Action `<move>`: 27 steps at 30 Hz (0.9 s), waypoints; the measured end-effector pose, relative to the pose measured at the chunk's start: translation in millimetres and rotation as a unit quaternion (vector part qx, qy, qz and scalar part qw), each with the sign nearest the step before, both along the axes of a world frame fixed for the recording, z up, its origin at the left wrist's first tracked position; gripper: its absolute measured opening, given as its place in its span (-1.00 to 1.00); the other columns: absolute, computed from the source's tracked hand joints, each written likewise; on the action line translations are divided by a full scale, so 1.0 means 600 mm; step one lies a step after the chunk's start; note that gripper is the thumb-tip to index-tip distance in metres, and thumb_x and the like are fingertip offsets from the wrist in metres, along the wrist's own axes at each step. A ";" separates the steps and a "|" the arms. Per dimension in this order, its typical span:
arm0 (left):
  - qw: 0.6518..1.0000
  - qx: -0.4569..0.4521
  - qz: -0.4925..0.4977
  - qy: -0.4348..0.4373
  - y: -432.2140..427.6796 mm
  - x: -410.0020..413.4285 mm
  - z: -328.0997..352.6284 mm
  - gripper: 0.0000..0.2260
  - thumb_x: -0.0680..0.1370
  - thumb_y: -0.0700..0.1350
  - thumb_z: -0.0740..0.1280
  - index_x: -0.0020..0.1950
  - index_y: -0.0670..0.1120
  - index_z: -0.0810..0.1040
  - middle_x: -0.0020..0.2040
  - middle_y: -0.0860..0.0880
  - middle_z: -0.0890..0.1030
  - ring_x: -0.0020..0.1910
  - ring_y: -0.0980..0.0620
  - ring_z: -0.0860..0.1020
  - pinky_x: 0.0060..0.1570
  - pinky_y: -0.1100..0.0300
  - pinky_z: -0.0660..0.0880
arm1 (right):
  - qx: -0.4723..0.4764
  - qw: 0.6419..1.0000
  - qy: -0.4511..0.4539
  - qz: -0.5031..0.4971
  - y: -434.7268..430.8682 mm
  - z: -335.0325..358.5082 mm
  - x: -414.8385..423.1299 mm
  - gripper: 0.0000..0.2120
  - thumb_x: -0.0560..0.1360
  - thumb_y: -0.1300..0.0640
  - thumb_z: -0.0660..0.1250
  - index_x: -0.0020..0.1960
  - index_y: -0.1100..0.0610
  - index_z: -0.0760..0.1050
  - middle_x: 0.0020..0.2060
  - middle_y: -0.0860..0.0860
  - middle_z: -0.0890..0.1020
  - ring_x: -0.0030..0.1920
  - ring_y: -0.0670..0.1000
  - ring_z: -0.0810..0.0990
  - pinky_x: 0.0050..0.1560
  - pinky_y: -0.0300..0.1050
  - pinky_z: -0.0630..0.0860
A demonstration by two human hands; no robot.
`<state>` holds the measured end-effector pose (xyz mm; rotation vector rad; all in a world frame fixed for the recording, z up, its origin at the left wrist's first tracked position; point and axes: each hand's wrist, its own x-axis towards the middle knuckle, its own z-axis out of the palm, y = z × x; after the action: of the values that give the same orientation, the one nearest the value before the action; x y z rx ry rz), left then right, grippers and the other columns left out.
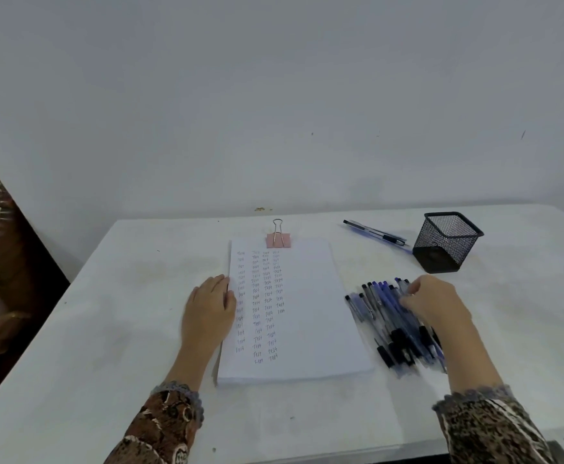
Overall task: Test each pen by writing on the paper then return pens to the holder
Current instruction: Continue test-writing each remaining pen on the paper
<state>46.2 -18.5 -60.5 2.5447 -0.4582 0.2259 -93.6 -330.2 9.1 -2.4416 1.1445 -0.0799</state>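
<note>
While pressing paper [307, 296] flat-fingered with left hand [208, 309] at 9 o'clock, curls right hand [438, 306] onto pens [382, 313] at 3 o'clock (grip unclear). Shows holder [446, 242] upright — 1 o'clock.

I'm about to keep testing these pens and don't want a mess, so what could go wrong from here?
The right hand is on a loose, overlapping pile of pens; pulling one out could roll others across the table. Two pens lie beside the holder, not in it, so they may get overlooked or retested. The left hand rests only on the left edge of the paper, so sheets might shift during writing.
</note>
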 end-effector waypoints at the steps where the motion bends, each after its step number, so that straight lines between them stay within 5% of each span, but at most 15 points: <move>1: 1.000 0.001 0.000 -0.001 0.000 0.000 0.000 -0.64 0.60 -0.12 0.12 0.38 -0.14 0.38 0.39 -0.03 0.40 0.39 0.03 0.31 0.44 0.08 0.14 | 0.002 1.000 0.006 0.004 -0.001 0.003 -0.001 -0.79 0.46 0.15 0.33 0.08 0.14 0.52 0.11 0.16 0.55 0.10 0.18 0.52 0.03 -0.04 0.47; 7: 1.000 0.006 0.000 -0.006 0.000 -0.001 0.000 -0.64 0.60 -0.12 0.12 0.38 -0.15 0.39 0.38 -0.03 0.41 0.39 0.04 0.32 0.44 0.07 0.16 | 0.021 0.999 0.006 0.032 -0.013 0.044 0.010 -0.84 0.44 0.07 0.38 -0.02 0.10 0.48 -0.01 0.12 0.57 0.02 0.15 0.56 0.07 0.00 0.51; 12: 1.000 0.000 -0.001 -0.009 -0.001 -0.002 0.001 -0.64 0.60 -0.12 0.12 0.39 -0.14 0.38 0.38 -0.02 0.41 0.39 0.04 0.31 0.44 0.10 0.15 | 0.042 0.995 -0.024 0.085 -0.032 0.093 0.059 -0.84 0.54 0.09 0.26 -0.04 0.20 0.50 -0.20 0.11 0.57 -0.25 0.06 0.50 -0.14 -0.08 0.45; 16: 1.000 -0.002 0.003 -0.012 -0.001 -0.001 0.001 -0.65 0.60 -0.13 0.14 0.38 -0.15 0.39 0.38 -0.04 0.42 0.39 0.03 0.32 0.44 0.11 0.15 | 0.104 0.988 -0.042 0.108 -0.041 0.080 0.135 -0.69 0.58 0.23 0.12 0.28 0.27 0.43 0.10 0.18 0.53 0.06 0.12 0.50 0.20 0.08 0.44; 20: 1.000 -0.005 0.005 -0.008 -0.001 -0.003 0.004 -0.65 0.60 -0.13 0.14 0.38 -0.15 0.39 0.39 -0.03 0.41 0.41 0.04 0.30 0.43 0.14 0.10 | 0.047 0.986 0.020 0.161 -0.060 0.025 0.184 -0.50 0.60 0.30 0.03 0.51 0.25 0.02 0.51 0.15 0.07 0.50 0.14 0.09 0.43 -0.02 0.12; 23: 1.000 -0.006 0.004 -0.007 -0.001 -0.003 0.005 -0.65 0.60 -0.13 0.14 0.38 -0.14 0.39 0.38 -0.02 0.41 0.40 0.05 0.30 0.43 0.14 0.10 | -0.045 0.981 0.072 0.174 -0.083 -0.008 0.202 -0.46 0.61 0.27 0.02 0.52 0.24 -0.11 0.52 0.16 -0.06 0.51 0.19 -0.05 0.46 0.05 0.05; 27: 1.000 -0.012 0.010 -0.015 -0.001 -0.004 0.003 -0.60 0.56 -0.06 0.09 0.32 -0.17 0.46 0.33 -0.07 0.47 0.36 -0.02 0.38 0.41 0.06 0.21 | -0.140 0.972 0.102 0.160 -0.098 -0.028 0.220 -0.50 0.59 0.25 0.02 0.49 0.21 -0.04 0.40 0.24 0.20 0.36 0.29 0.24 0.30 0.14 0.29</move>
<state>43.5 -19.2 -58.5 2.5265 -0.4384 0.2760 38.2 -389.2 -7.9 -2.9135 0.8482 0.1193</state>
